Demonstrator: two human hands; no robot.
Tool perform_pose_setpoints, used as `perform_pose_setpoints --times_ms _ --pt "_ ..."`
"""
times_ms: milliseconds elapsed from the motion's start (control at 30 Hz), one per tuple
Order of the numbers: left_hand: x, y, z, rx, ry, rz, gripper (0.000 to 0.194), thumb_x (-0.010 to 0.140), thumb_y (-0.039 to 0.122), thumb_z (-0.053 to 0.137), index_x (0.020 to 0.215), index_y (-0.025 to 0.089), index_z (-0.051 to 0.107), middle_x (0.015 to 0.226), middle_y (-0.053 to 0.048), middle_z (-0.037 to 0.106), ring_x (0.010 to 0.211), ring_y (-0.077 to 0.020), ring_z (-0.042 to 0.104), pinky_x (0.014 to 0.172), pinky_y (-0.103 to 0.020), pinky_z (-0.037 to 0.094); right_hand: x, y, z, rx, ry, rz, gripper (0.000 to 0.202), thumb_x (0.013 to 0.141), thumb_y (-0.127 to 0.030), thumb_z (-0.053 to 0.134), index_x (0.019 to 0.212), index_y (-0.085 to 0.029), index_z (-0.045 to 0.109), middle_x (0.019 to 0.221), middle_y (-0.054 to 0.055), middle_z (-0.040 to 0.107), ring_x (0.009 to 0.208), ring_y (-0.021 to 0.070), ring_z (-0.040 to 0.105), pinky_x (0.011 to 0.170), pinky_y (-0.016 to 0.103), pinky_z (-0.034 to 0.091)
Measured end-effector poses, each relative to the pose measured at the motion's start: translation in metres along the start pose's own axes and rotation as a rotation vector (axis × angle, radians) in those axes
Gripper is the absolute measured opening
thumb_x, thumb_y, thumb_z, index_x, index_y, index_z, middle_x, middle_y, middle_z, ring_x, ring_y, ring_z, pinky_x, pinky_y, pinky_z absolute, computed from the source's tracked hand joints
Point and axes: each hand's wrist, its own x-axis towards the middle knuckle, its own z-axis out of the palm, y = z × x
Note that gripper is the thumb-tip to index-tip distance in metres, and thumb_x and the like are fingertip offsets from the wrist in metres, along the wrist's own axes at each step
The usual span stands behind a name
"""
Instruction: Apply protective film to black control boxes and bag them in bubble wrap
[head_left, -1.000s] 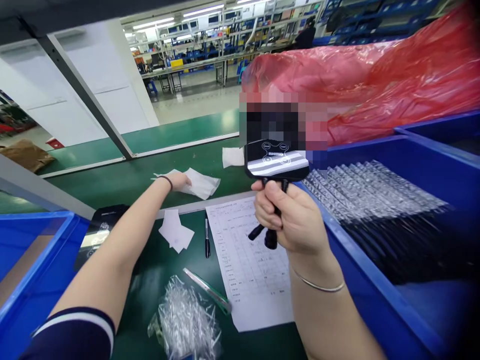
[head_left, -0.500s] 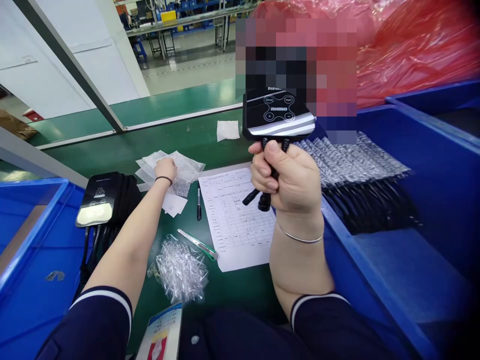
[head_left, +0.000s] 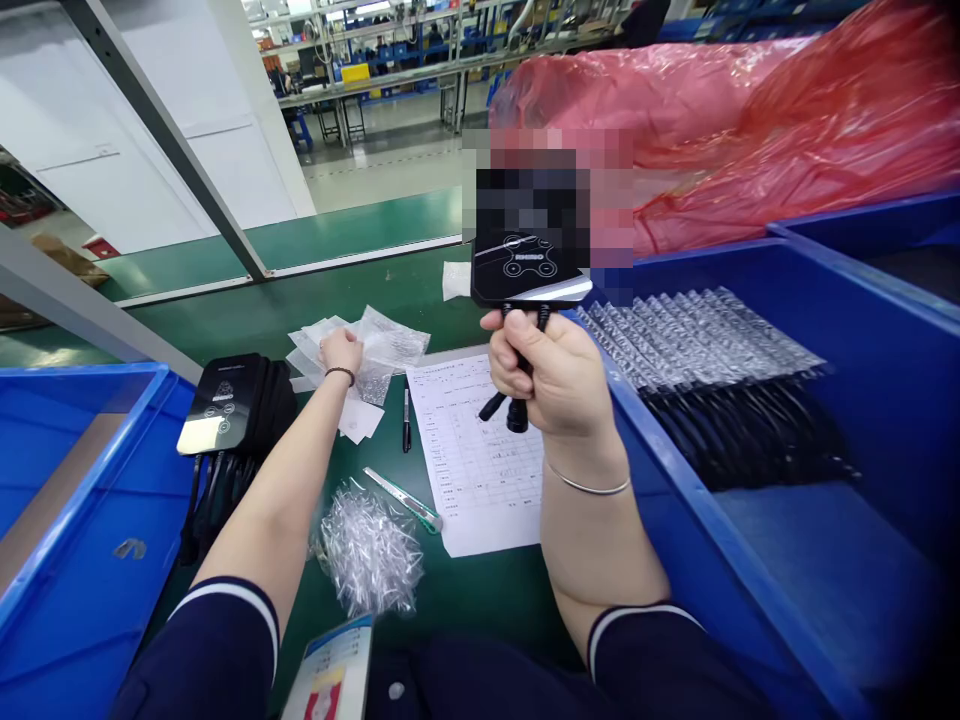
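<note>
My right hand (head_left: 559, 372) is closed round the short black cables under a glossy black RHINO control box (head_left: 525, 270), holding it upright above the table. Pixelation covers the upper part of the box. Loose cable ends with a round connector (head_left: 517, 415) hang below the fist. At the far side of the table my left hand (head_left: 341, 352) lies on a fanned pile of bubble-wrap bags (head_left: 394, 340), its fingers closed at the edge of one bag. More black control boxes (head_left: 225, 400) stand stacked left of my left forearm, cables downward.
A printed form (head_left: 465, 450), a marker pen (head_left: 406, 420), a box cutter (head_left: 403, 498) and a heap of clear plastic pieces (head_left: 371, 550) lie on the green table. Blue bins flank it; the right bin (head_left: 675, 470) holds bubble-wrapped units (head_left: 712, 340). Red plastic sheeting (head_left: 750, 130) lies behind.
The view has tilted up slightly. The control box in my right hand has shifted a little left and lower in view. My left hand stays at the bubble-wrap bags.
</note>
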Motion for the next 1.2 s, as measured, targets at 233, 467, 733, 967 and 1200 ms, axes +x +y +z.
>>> perform_pose_setpoints --times_ms 233,467,733,967,1200 --pt "-0.057 0.032 -0.066 -0.802 0.096 0.08 0.015 0.088 0.016 0.05 0.098 0.023 0.041 0.094 0.002 0.06 0.091 -0.0133 0.066 0.084 -0.035 0.055 0.02 0.033 0.003 -0.263 0.119 -0.069 0.049 0.068 -0.06 0.075 0.082 -0.017 0.055 0.062 -0.004 0.054 0.042 0.004 0.034 0.04 0.021 0.028" --pt "-0.149 0.022 -0.117 -1.248 -0.091 0.132 0.027 0.075 0.023 0.071 0.095 0.022 0.053 0.102 -0.002 0.067 0.1 -0.0182 0.065 0.089 -0.036 0.055 0.019 0.059 0.04 -0.385 0.123 -0.174 0.048 0.063 -0.05 0.081 0.081 -0.017 0.051 0.072 -0.002 0.058 0.053 0.0072 0.043 0.053 0.024 0.04" --pt "-0.164 0.013 -0.127 -1.519 -0.103 -0.015 0.028 0.065 0.016 0.084 0.087 0.017 0.067 0.089 -0.002 0.07 0.083 -0.0147 0.067 0.077 -0.026 0.056 -0.034 0.039 0.057 -0.233 -0.066 -0.055 0.051 0.087 -0.066 0.049 0.079 -0.016 0.056 0.051 -0.004 0.046 0.039 0.0067 0.029 0.038 0.022 0.021" --pt "-0.148 0.01 -0.152 -1.6 0.0 -0.058 0.019 0.076 0.015 0.076 0.093 0.018 0.067 0.091 -0.002 0.072 0.085 -0.0157 0.068 0.079 -0.03 0.056 -0.094 0.053 0.027 -0.65 -0.403 -0.105 0.058 0.098 -0.055 0.034 0.053 -0.019 0.042 0.048 0.001 0.044 0.049 0.0114 0.044 0.049 0.025 0.034" --pt "-0.162 0.023 -0.151 -1.661 -0.058 -0.067 0.008 0.083 0.009 0.067 0.089 0.014 0.068 0.09 -0.006 0.072 0.082 -0.017 0.069 0.078 -0.031 0.057 -0.093 0.066 0.031 -0.757 -0.367 -0.102 0.056 0.096 -0.06 0.032 0.058 -0.02 0.041 0.051 -0.001 0.043 0.047 0.0103 0.039 0.048 0.025 0.033"
